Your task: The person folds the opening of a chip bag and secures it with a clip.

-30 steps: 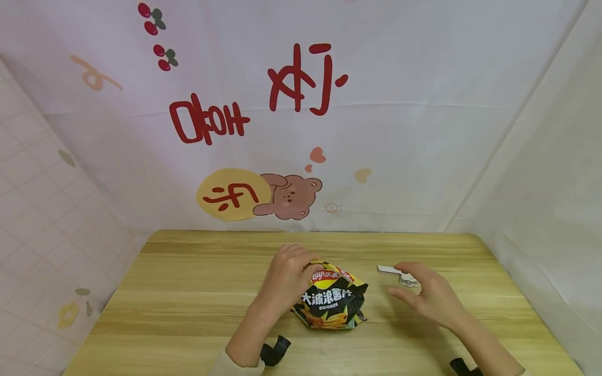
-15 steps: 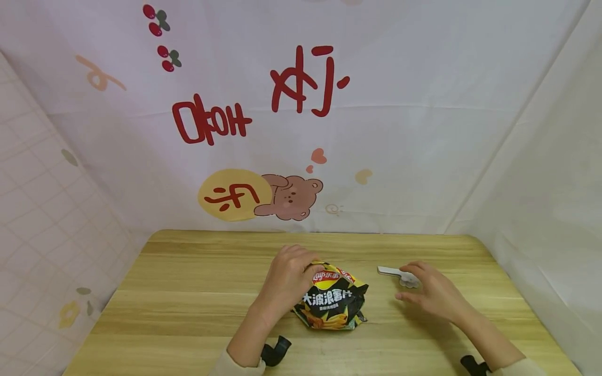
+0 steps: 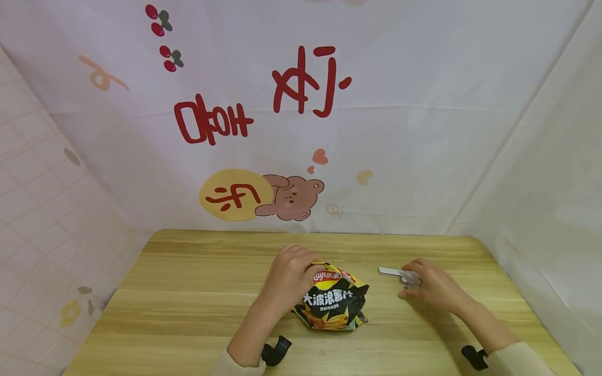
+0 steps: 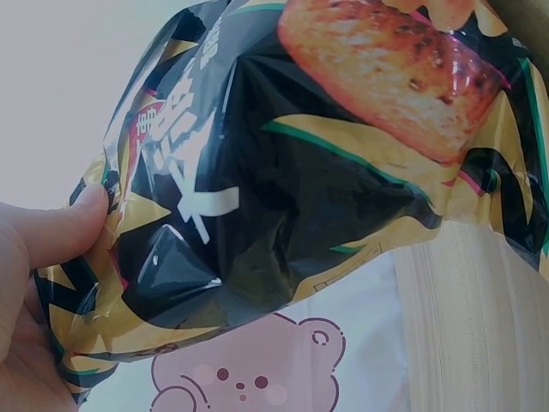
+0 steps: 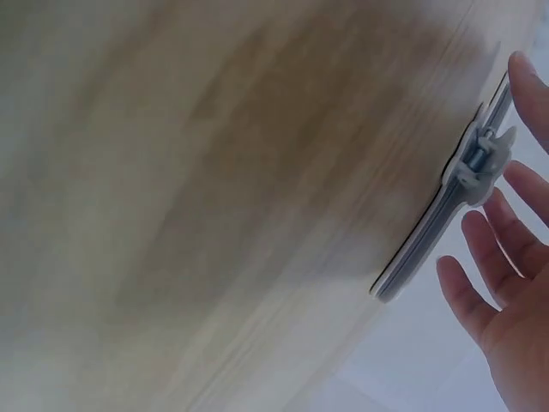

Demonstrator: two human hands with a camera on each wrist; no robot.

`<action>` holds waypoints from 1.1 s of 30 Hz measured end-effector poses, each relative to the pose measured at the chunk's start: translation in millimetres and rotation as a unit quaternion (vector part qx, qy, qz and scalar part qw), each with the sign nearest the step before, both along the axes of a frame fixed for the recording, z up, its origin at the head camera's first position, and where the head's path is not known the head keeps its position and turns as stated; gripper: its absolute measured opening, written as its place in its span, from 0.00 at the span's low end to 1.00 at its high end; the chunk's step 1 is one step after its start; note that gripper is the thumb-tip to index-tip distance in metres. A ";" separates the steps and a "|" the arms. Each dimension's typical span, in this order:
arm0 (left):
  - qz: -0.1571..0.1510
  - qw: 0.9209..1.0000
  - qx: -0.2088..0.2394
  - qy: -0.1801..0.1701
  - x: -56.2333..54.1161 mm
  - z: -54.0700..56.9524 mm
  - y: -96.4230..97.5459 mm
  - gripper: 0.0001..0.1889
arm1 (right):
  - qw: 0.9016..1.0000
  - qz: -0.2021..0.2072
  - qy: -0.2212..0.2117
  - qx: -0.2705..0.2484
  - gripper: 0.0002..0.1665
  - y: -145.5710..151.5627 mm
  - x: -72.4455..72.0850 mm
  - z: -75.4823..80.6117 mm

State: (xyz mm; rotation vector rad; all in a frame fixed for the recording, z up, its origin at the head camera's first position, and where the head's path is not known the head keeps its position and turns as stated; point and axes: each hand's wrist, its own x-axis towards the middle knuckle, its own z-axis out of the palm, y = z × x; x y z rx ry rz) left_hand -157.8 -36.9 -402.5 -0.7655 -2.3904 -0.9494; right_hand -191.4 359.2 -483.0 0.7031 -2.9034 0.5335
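My left hand (image 3: 291, 271) grips the upper left edge of a black and yellow bag of potato chips (image 3: 331, 303), which is on the wooden table. In the left wrist view, the thumb presses on the crumpled end of the chip bag (image 4: 257, 180). To the right, my right hand (image 3: 432, 284) reaches around the flower-shaped end of a white bag clip (image 3: 395, 272). The right wrist view shows the clip (image 5: 429, 227) lying on the table, its spring visible. Thumb and fingers of the right hand (image 5: 515, 300) are spread about it, touching or very near; no firm pinch shows.
The light wooden table (image 3: 188, 292) ends at a white printed cloth (image 3: 400, 156) behind, with cloth on both sides too. Black mounts (image 3: 276, 351) sit at both wrists.
My right hand has shifted slightly right, its thumb and fingers drawing closer about the clip's flower-shaped end. The left hand and the chip bag have stayed in place.
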 end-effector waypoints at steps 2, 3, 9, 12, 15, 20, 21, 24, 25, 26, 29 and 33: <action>0.000 1.000 -0.001 0.001 -0.3 -0.2 -0.3 0.05 | 1.000 0.004 -0.008 0.002 0.37 1.3 -2.4 -0.3; 0.000 1.000 -0.001 0.001 -0.4 -0.2 -0.5 0.05 | 1.000 0.005 -0.014 0.004 0.36 1.9 -3.5 -0.6; 0.000 1.000 0.000 0.002 -0.6 1.1 -0.8 0.06 | 0.999 0.010 -0.050 0.012 0.34 7.5 -12.2 -0.7; -0.003 1.000 0.003 0.003 -0.8 1.5 -0.8 0.06 | 0.998 0.005 -0.067 0.010 0.33 9.1 -16.4 -0.2; -0.004 1.000 0.004 0.005 -1.4 1.1 -0.4 0.06 | 0.997 0.004 -0.073 0.012 0.32 9.6 -19.1 -0.2; 0.001 1.000 0.001 0.000 -0.6 1.0 -1.0 0.06 | 0.996 0.019 -0.083 0.018 0.32 8.3 -22.6 2.0; 0.002 1.000 0.001 -0.001 -0.5 1.2 -1.2 0.06 | 0.996 0.024 -0.084 0.021 0.33 8.0 -23.2 2.9; 0.001 1.000 0.001 -0.004 -0.1 1.8 -1.6 0.06 | 0.995 0.025 -0.091 0.027 0.32 7.2 -24.5 5.5; 0.001 1.000 0.001 -0.004 -0.1 1.9 -1.6 0.06 | 0.995 0.027 -0.092 0.030 0.32 7.1 -25.0 6.0; 0.000 1.000 0.002 -0.005 0.0 2.2 -1.8 0.06 | 0.995 0.027 -0.093 0.032 0.32 6.9 -25.3 6.7; -0.001 1.000 0.002 -0.006 0.0 1.9 -1.8 0.05 | 0.994 0.030 -0.100 0.037 0.33 7.6 -26.5 8.3; -0.001 1.000 0.001 -0.007 -0.1 1.5 -1.8 0.05 | 0.992 0.025 -0.117 0.036 0.35 8.4 -26.4 12.9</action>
